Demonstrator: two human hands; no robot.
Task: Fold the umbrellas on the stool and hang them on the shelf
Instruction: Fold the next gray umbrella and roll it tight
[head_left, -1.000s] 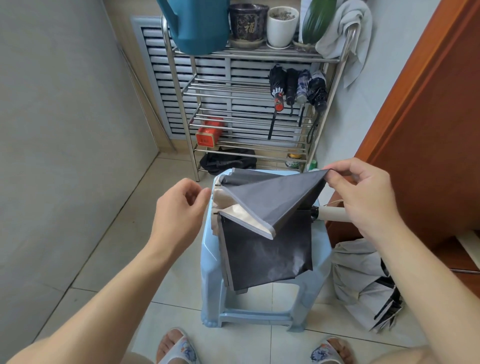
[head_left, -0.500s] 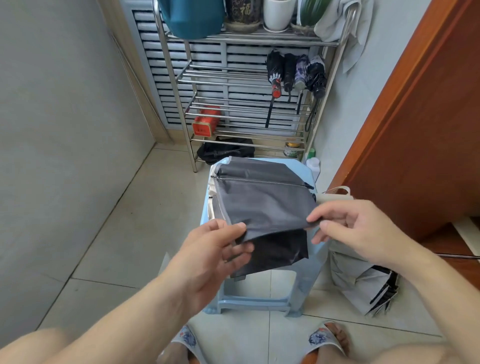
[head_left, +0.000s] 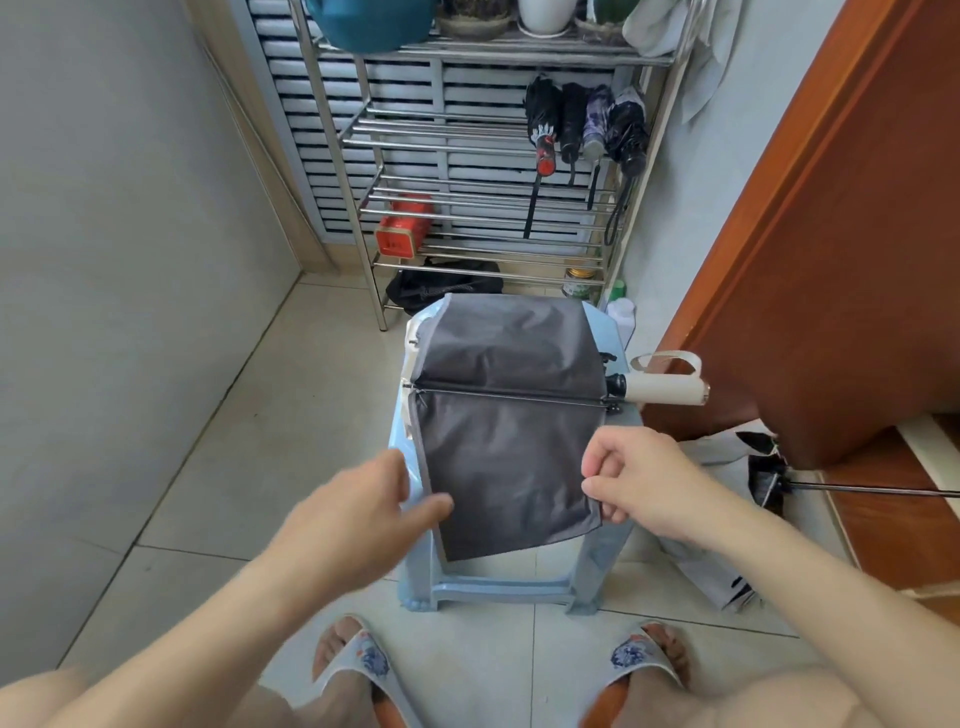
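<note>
A collapsed grey umbrella (head_left: 506, 415) lies flat across the light-blue plastic stool (head_left: 498, 590), its cream handle (head_left: 665, 388) sticking out to the right. One grey panel hangs over the stool's near edge. My right hand (head_left: 641, 480) pinches the panel's right edge. My left hand (head_left: 363, 512) is at the panel's left edge, fingers spread, fingertip touching the fabric. On the steel shelf (head_left: 483, 135) behind, several folded umbrellas (head_left: 584, 127) hang from a rail at the right.
A second, white-and-black umbrella (head_left: 727, 519) lies on the floor right of the stool, its rod pointing right. A brown door (head_left: 831, 234) stands at right. A red tin (head_left: 402, 226), a black bag (head_left: 447, 286) and small bottles sit low on the shelf. My sandalled feet are below the stool.
The grey panel, lifted high by my right hand a second ago, has been brought down toward me and laid flat over the stool's front. Both hands moved down to its lower edge.
</note>
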